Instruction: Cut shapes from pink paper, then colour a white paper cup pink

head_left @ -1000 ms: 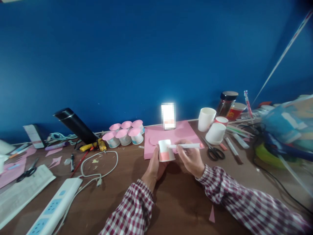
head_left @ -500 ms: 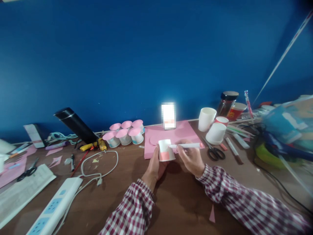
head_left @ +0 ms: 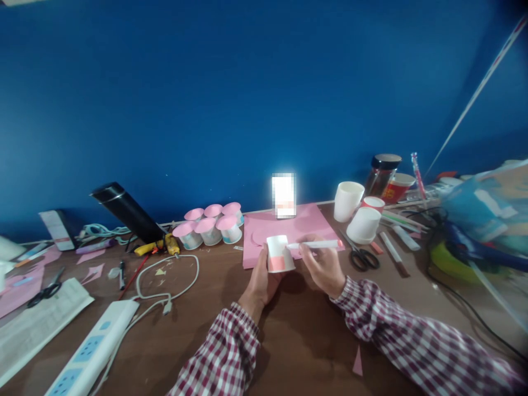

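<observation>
My left hand [head_left: 261, 279] is wrapped round a white paper cup [head_left: 278, 242], which carries a salmon-pink patch on its lower side. Between the fingers of my right hand [head_left: 324, 267] lies a white marker [head_left: 317, 245] with a pinkish-red end; its tip points left and meets or nearly meets the cup's right side. Behind the cup, sheets of pink paper [head_left: 305, 220] lie on the table, with a cut pink shape partly hidden by the cup. A bright, blurred-out upright thing [head_left: 284, 192] stands at the back of the paper.
Several cups with pink paper tops [head_left: 208, 225] stand left of the paper. To the right are white paper cups [head_left: 348, 201], black-handled scissors [head_left: 364, 258] and a lidded jar [head_left: 383, 173]. A power strip [head_left: 93, 346], white cable [head_left: 197, 272] and black tube [head_left: 126, 209] occupy the left.
The salmon-pink patch on the cup looks slightly wider, and the cup sits turned a little. Both hands keep nearly the same place and hold.
</observation>
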`<state>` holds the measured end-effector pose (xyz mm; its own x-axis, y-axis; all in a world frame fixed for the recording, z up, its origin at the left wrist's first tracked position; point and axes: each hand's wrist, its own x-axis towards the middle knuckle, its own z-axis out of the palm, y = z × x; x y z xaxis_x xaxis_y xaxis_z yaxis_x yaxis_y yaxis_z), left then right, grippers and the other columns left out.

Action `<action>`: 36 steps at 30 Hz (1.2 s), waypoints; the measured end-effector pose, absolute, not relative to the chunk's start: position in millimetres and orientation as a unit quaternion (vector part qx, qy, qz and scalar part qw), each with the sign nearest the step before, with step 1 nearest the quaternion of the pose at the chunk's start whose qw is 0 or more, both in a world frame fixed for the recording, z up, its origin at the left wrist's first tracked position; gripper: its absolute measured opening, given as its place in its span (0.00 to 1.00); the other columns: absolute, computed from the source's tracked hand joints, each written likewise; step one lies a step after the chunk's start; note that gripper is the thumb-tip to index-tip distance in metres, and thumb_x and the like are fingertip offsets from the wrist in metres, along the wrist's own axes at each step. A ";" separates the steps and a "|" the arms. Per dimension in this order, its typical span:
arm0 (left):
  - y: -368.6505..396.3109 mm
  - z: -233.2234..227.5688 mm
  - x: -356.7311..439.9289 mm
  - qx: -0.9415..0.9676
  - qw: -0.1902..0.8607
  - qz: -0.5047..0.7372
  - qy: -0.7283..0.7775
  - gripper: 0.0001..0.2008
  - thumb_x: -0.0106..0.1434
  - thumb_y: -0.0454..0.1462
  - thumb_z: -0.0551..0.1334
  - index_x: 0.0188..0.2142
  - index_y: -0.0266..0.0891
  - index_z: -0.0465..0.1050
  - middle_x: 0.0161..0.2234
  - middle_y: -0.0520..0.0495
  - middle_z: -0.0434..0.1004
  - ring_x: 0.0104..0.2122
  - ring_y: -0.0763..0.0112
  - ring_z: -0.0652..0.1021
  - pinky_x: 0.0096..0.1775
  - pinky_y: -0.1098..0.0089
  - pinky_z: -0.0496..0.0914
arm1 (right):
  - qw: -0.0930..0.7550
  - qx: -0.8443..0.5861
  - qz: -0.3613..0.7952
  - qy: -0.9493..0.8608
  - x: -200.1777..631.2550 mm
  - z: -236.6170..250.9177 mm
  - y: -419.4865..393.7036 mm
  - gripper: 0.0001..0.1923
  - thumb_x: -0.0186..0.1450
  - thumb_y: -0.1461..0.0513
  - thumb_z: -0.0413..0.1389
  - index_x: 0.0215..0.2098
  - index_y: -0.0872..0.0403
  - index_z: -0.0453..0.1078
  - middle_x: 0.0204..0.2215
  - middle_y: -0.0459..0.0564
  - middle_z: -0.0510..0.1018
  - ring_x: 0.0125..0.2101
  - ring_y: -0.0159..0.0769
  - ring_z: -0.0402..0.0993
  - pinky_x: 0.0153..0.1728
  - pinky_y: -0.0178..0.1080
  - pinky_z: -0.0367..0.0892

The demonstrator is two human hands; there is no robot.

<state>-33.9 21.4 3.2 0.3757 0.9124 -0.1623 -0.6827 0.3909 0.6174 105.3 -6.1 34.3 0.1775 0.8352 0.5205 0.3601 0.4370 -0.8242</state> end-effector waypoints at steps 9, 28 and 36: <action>21.3 2.4 -34.3 0.252 0.799 0.489 0.242 0.22 0.62 0.48 0.55 0.45 0.33 0.72 0.38 0.42 0.76 0.35 0.67 0.75 0.39 0.67 0.69 | 0.612 -0.475 0.218 -0.593 103.7 34.5 -7.3 0.07 0.63 0.61 0.51 0.34 0.56 0.69 0.22 0.47 0.75 0.23 0.32 0.72 0.22 0.32 0.67; 21.5 0.4 -33.7 0.255 0.800 0.487 0.239 0.22 0.61 0.49 0.55 0.44 0.33 0.72 0.38 0.43 0.76 0.35 0.67 0.75 0.41 0.66 0.68 | 0.604 -0.471 0.248 -0.594 103.7 30.7 -5.5 0.07 0.64 0.60 0.51 0.36 0.56 0.68 0.24 0.48 0.76 0.25 0.34 0.74 0.24 0.33 0.69; 20.5 3.6 -34.2 0.256 0.797 0.490 0.244 0.22 0.62 0.49 0.54 0.44 0.33 0.71 0.37 0.42 0.76 0.35 0.66 0.75 0.42 0.65 0.69 | 0.592 -0.480 0.220 -0.609 103.3 35.8 -7.8 0.06 0.63 0.62 0.51 0.33 0.55 0.68 0.23 0.47 0.77 0.24 0.33 0.74 0.24 0.33 0.69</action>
<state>-34.2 20.5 3.6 0.4017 0.9054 -0.1378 -0.6556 0.3893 0.6470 103.3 -7.8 35.8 0.1605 0.8450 0.5101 0.3247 0.4429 -0.8357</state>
